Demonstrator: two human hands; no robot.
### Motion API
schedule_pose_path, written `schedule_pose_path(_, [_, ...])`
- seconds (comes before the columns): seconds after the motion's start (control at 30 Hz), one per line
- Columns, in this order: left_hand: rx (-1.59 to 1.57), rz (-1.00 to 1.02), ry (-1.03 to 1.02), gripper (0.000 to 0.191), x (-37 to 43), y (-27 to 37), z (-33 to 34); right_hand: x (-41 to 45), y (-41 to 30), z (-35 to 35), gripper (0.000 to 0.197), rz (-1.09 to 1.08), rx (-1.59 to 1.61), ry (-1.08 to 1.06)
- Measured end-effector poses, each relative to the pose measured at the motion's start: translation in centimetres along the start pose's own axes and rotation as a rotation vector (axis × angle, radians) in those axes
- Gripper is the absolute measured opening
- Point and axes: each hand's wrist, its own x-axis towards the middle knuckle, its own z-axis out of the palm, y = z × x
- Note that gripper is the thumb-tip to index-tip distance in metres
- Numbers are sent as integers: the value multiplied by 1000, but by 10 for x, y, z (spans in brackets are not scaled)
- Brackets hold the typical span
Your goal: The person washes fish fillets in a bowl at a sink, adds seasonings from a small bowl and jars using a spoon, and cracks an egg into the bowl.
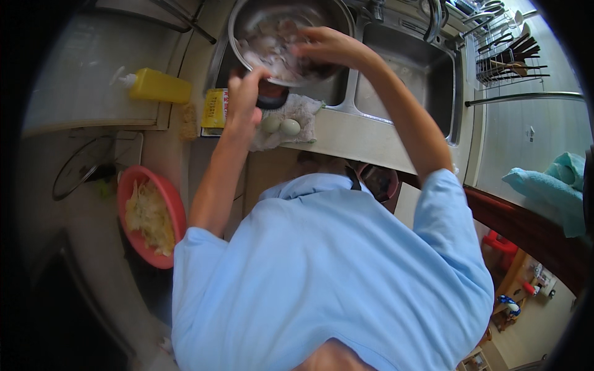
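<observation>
A large round stainless steel pan (348, 23) is tilted over the left basin of a double sink. Pale, wet pieces of food (274, 46), too blurred to name surely, lie inside it. My left hand (246, 90) grips the pan at its near side, by a dark handle (272, 95). My right hand (325, 46) is inside the pan at its right side, fingers apart and blurred, touching or just over the pieces; whether it holds any cannot be told. Two pale eggs (280, 126) rest on a crumpled cloth (304, 111) at the counter edge, just below the pan.
The right sink basin (394, 60) lies beside the pan, near a faucet (434, 23). A yellow pump bottle (160, 86), yellow packet (214, 111) and sponge (189, 123) are at left. A pink basin (178, 227) holds pale peelings or leaves. A utensil rack (508, 62) and turquoise towel (538, 185) are at right.
</observation>
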Motion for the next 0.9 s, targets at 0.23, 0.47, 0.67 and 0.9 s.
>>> schedule_pose_path(0.23, [-171, -385, -288, 44, -61, -26, 2, -120, -12, 57, 72, -232, -926, 110])
schedule_pose_path(0.47, [-142, -589, -402, 32, -97, -66, 9, -148, 36, 44, 46, 108, -870, 244])
schedule_pose_path(0.67, [-91, -618, -408, 33, -116, -83, 22, -192, 41, -8, 39, 376, 88, 256])
schedule_pose_path(0.9, [-95, -637, -351, 35, -127, -120, 35, -228, 47, -25, 41, 306, 310, 348])
